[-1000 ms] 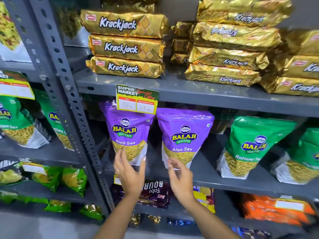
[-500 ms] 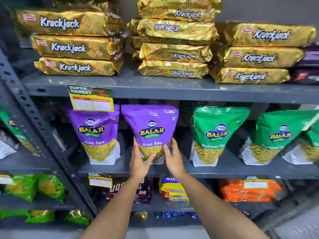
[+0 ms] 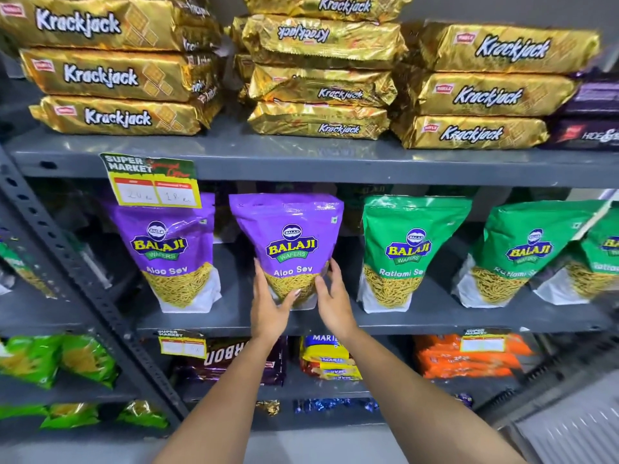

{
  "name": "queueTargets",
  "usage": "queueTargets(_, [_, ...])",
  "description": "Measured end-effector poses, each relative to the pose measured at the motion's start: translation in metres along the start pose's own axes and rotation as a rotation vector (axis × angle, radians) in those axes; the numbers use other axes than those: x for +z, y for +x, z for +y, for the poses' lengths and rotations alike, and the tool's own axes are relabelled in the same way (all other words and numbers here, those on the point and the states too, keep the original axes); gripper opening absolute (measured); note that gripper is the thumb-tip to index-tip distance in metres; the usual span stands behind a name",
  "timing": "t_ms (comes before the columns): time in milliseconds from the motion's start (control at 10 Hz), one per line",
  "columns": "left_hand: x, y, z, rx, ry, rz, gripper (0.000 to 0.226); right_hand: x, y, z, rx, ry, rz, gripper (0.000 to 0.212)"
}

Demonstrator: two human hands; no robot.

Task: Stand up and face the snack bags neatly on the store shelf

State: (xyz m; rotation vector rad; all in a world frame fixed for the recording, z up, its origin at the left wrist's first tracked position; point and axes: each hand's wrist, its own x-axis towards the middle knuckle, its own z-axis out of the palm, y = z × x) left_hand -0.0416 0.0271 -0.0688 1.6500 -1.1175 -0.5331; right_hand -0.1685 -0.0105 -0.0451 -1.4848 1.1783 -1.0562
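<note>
Now both on one bag: left hand (image 3: 269,308), a second ago at the base of the left purple Aloo Sev pouch (image 3: 174,252), moved across to join right hand (image 3: 331,304) on the right purple Aloo Sev pouch (image 3: 288,249). Left pouch standing alone under the yellow-and-green price tag (image 3: 152,180), upright and label forward, so probably done with; right pouch the one in work. Cupped from both sides at the lower corners, left fingers (image 3: 259,279) flat along the pouch's left edge, right fingers (image 3: 335,272) curled round its right edge, thumbs in front over the clear window showing yellow sev. Grasping lightly, not clenched (more a steadying press than a lift, judging by the base resting on the grey metal shelf (image 3: 435,321)). Pouch upright, logo facing out, leaning back a touch, well apart from the green Ratlami Sev pouch (image 3: 407,252) to its right. Both forearms stretched up and forward from below, wrists nearly straight, palms turned toward each other. Likely remaining: squaring this pouch with its twin, then the green ones further right, one tilted.
</note>
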Motion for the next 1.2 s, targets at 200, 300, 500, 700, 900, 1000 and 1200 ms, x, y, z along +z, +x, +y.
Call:
queueTargets(200, [0.028, -0.055, 0.002, 0.065, 0.057, 0.41, 0.059, -0.035, -0.047, 0.034, -0.054, 0.003, 0.405, 0.044])
queueTargets(300, [0.07, -0.093, 0.016, 0.196, -0.068, 0.108, 0.045, -0.089, -0.049, 0.047, -0.042, -0.041, 0.661, 0.046])
queueTargets(500, [0.146, -0.064, 0.043, -0.05, -0.196, -0.288, 0.094, -0.155, -0.028, 0.052, 0.098, -0.065, 0.429, 0.056])
queueTargets(700, [0.169, -0.044, 0.041, 0.03, -0.134, -0.383, 0.111, -0.152, -0.023, 0.056, 0.043, 0.024, 0.241, 0.054])
queueTargets(900, [0.174, -0.054, 0.057, -0.022, -0.093, -0.351, 0.111, -0.165, -0.022, 0.059, 0.035, 0.011, 0.191, 0.059])
queueTargets(1000, [0.175, -0.053, 0.061, -0.04, -0.075, -0.327, 0.111, -0.171, -0.023, 0.056, 0.039, -0.013, 0.163, 0.059])
queueTargets(1200, [0.16, -0.083, 0.088, 0.043, 0.024, -0.103, 0.077, -0.186, -0.035, 0.048, -0.13, -0.156, 0.312, 0.056])
